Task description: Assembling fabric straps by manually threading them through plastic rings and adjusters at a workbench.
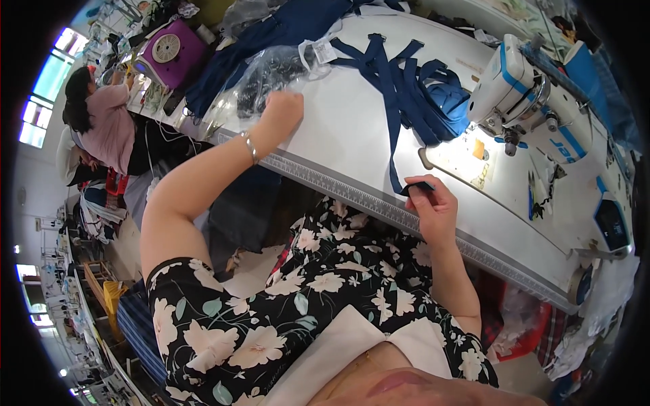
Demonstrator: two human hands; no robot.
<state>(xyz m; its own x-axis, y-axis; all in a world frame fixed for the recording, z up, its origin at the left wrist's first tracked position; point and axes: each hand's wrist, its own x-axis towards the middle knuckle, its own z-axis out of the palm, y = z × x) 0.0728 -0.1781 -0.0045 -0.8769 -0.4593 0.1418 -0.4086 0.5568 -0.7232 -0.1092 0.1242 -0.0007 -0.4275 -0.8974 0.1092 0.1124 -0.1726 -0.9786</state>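
Black floral clothing [257, 345] with a pale collar lies nearest the camera. Beyond it, a white worktable [352, 135] spreads under and left of the sewing machine [531, 135], with a ruler strip [338, 184] along its near edge. Navy straps [411, 95] lie in a loose heap just left of the machine. Farther left of it, a clear plastic bag [271, 71] holds dark contents too indistinct to name. Below the machine, under the table edge, a red bin [539, 331] holds crumpled clear plastic.

Well left of the machine, the left hand [284, 111] is curled at the bag; whether it grips anything cannot be told. Nearer the machine, the right hand [431, 203] pinches a strap's end between thumb and fingers. Blue lettering marks the machine; print on the white tag [323, 51] beside the bag is too small to read.
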